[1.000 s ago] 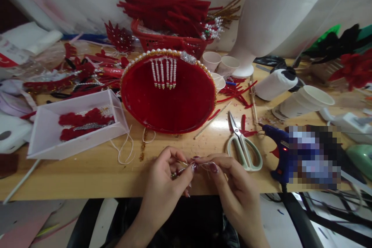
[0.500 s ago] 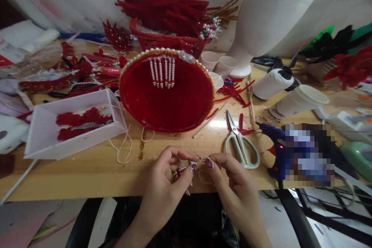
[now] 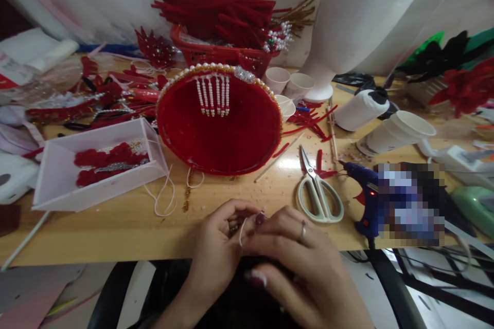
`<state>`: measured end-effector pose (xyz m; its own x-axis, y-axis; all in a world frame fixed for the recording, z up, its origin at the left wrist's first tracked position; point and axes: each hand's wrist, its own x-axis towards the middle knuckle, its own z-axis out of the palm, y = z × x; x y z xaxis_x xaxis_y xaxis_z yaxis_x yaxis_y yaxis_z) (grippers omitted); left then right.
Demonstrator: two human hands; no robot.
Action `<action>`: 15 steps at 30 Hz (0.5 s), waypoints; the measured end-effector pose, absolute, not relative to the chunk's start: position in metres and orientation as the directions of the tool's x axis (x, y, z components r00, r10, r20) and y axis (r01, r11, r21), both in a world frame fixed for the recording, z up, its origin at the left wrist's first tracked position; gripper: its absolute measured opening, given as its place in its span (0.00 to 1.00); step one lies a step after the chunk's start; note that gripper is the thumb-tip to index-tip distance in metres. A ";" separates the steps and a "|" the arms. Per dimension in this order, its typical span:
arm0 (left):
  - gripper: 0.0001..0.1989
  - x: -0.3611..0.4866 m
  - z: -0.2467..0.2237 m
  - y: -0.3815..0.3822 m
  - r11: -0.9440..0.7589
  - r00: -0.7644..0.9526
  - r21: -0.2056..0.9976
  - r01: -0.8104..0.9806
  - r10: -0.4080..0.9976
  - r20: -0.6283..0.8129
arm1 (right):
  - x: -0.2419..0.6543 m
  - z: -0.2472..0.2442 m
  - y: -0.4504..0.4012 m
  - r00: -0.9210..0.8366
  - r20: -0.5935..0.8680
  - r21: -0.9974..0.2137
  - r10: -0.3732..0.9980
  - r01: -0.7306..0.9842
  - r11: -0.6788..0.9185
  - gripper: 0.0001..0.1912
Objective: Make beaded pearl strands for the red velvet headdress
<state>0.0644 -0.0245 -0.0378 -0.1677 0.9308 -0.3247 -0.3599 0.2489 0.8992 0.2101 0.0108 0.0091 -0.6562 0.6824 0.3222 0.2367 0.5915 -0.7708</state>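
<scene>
My left hand (image 3: 222, 239) is closed above the table's front edge, thumb pressed toward its bent fingers. A thin white cord (image 3: 242, 231) curves over that thumb and runs to the fingers of my right hand (image 3: 301, 249). Small beads show faintly inside the left hand, mostly hidden by its fingers. My right hand lies across the left one, with a ring on one finger. Its fingers are bent at the cord; its thumb is lower, apart and blurred. Behind both hands stands a round red velvet piece (image 3: 219, 139) with a pearl-and-gold rim and hanging pearl strands (image 3: 213, 95).
Scissors (image 3: 318, 190) lie to the right, near a blue glue gun (image 3: 366, 195) with a red light lit. At left sits a white box (image 3: 104, 195) holding red pieces. Behind are a red basket (image 3: 227, 56), paper cups (image 3: 277, 79), a thread spool (image 3: 360, 110) and a white mannequin head (image 3: 347, 25).
My right hand has moved left and over my left hand, its thumb swinging down and away. The white cord now loops over my left thumb, and the beads are more hidden.
</scene>
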 end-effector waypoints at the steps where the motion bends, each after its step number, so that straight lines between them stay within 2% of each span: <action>1: 0.08 0.064 -0.039 -0.024 0.246 -0.182 0.888 -0.388 0.924 -0.335 | 0.216 0.012 0.009 -0.682 0.353 -0.748 0.640 0.205 0.631 0.10; 4: 0.11 0.061 -0.042 -0.022 0.216 -0.181 0.847 -0.486 0.923 -0.339 | 0.235 0.014 0.004 -0.664 0.416 -0.695 0.622 0.208 0.688 0.14; 7: 0.13 0.059 -0.041 -0.020 0.193 -0.144 0.763 -0.617 0.925 -0.351 | 0.244 0.002 0.002 -0.463 0.447 -0.716 0.765 0.328 0.617 0.10; 9: 0.13 0.058 -0.039 -0.018 0.208 -0.096 0.696 -0.688 0.924 -0.371 | 0.240 -0.010 0.004 -0.308 0.342 -0.822 0.888 0.360 0.441 0.10; 10: 0.13 0.058 -0.038 -0.017 0.216 -0.066 0.668 -0.712 0.926 -0.371 | 0.235 -0.016 0.006 -0.313 0.251 -0.879 0.916 0.321 0.351 0.10; 12: 0.13 0.057 -0.035 -0.016 0.228 -0.010 0.631 -0.742 0.937 -0.350 | 0.224 -0.023 0.009 -0.404 0.067 -0.963 0.912 0.214 0.165 0.09; 15: 0.12 0.055 -0.032 -0.016 0.231 0.047 0.612 -0.756 0.952 -0.302 | 0.211 -0.026 0.013 -0.517 -0.101 -0.992 0.850 0.115 -0.048 0.10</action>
